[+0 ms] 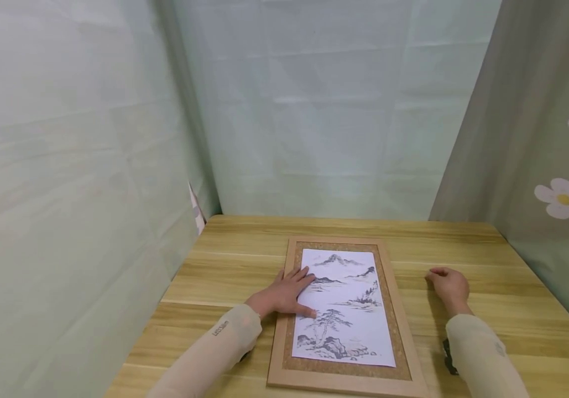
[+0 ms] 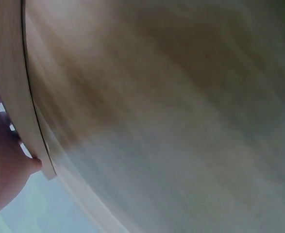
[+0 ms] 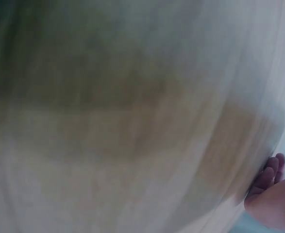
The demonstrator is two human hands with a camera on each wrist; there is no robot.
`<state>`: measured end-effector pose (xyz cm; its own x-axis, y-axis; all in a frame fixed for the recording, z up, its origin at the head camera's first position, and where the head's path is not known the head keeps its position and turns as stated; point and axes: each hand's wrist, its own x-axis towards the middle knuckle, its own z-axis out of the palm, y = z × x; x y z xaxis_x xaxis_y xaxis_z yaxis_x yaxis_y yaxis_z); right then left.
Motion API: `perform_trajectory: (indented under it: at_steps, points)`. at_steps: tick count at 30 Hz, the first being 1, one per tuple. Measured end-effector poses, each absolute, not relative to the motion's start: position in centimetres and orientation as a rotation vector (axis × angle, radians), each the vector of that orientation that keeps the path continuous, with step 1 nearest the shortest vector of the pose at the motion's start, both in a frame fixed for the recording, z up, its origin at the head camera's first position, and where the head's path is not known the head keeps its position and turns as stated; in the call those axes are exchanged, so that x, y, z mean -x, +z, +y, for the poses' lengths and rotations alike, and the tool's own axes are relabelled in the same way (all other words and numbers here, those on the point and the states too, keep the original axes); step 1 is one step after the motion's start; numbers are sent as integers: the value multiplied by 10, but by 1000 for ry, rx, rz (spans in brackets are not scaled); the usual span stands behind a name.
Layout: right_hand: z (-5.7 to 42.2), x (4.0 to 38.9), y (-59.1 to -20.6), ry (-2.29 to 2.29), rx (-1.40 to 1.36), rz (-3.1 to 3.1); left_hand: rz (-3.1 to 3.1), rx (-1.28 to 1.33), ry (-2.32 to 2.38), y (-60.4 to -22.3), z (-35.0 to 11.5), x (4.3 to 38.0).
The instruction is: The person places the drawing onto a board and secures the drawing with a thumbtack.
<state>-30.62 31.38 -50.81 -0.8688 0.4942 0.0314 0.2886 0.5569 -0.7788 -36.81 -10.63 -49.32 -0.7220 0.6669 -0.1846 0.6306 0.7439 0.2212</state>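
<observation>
On pic (image 1: pixel 346 304), L hand (image 1: pixel 286 294) outspread

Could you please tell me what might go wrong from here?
The printed sheet might slide on the framed corkboard if the left hand lifts, since I can make out no fasteners on it. The spread fingers could also crease the sheet if they drag sideways.

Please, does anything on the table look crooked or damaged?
Nothing looks damaged. The paper may be slightly askew: the cork strip on its right widens toward the bottom, though perspective could exaggerate this.
</observation>
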Motion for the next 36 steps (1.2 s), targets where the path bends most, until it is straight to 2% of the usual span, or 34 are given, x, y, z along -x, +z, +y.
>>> perform_trajectory:
  at_steps: [36]
  points:
    - [290,324,-491,1532,585,-2435,2680,-1000,208,-482,-103,363]
